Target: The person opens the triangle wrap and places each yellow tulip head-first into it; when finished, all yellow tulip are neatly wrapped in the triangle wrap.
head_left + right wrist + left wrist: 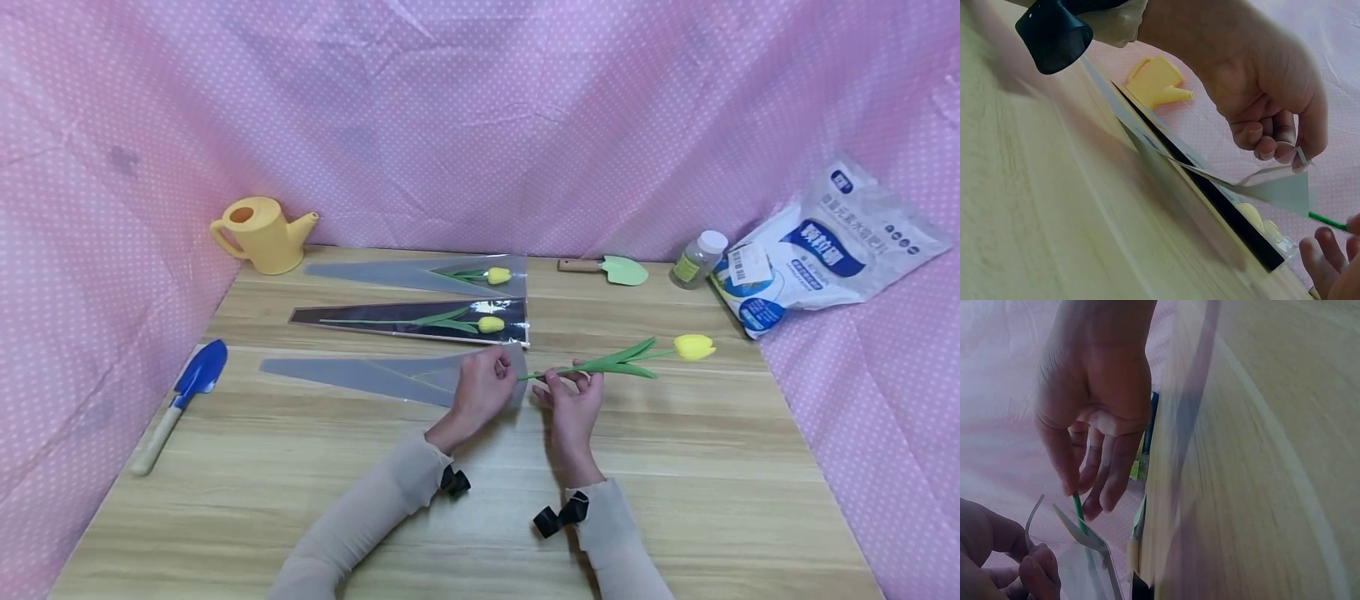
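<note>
My left hand (pixel 483 383) pinches the mouth edge of a grey tapered flower sleeve (pixel 337 372), and its film is held apart there, as the left wrist view shows. My right hand (pixel 576 408) holds a yellow artificial tulip (pixel 693 347) by its green stem (pixel 1077 506), with the bloom pointing right. The lower end of that stem is at the sleeve's mouth (pixel 1288 192); through the film in the left wrist view it seems to run inside. Beyond lie a black-backed sleeve (pixel 352 317) and another grey sleeve (pixel 367 273), each with a yellow tulip in it.
A yellow watering can (pixel 270 237) stands at the back left, with a blue trowel (pixel 198 371) nearer on the left edge. At the back right are a small green trowel (pixel 624 270), a white-capped bottle (pixel 693 265) and a white printed bag (pixel 817 250) against the pink curtain.
</note>
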`<state>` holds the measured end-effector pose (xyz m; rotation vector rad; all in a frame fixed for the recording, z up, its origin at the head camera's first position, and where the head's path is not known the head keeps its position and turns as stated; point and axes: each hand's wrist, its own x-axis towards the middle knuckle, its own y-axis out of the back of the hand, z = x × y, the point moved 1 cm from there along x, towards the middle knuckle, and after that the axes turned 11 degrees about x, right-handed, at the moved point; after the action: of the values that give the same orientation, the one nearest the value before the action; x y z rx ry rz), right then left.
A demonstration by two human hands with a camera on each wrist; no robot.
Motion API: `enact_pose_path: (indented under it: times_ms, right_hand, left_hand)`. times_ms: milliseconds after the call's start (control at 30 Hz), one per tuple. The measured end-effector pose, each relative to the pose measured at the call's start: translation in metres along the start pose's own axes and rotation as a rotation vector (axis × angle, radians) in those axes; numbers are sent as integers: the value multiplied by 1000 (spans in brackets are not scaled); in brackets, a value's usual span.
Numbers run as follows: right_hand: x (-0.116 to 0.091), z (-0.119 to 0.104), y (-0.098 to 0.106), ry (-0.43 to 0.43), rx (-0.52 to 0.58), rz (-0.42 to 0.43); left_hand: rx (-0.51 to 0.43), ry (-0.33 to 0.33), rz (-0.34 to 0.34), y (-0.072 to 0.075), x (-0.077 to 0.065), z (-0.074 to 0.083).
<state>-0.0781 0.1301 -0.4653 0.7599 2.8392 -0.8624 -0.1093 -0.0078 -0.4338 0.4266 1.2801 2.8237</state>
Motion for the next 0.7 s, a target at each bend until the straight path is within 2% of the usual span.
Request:
enact_pose_path:
  times_ms: [200,333,500,700]
  right_hand:
    - [-2,-4,1,-10,61,-15]
    - [-3,-4,0,4,63,-15]
    - [-4,1,-1,16,77,-24]
    - [-7,6,-5,15,45,-43]
  left_hand:
    - [2,4,-4,0,0,0]
    - [0,-4,-7,1,0,0]
    - [-34,-40,19,2,-2,3]
    - [-80,-70,37,3,-3,5]
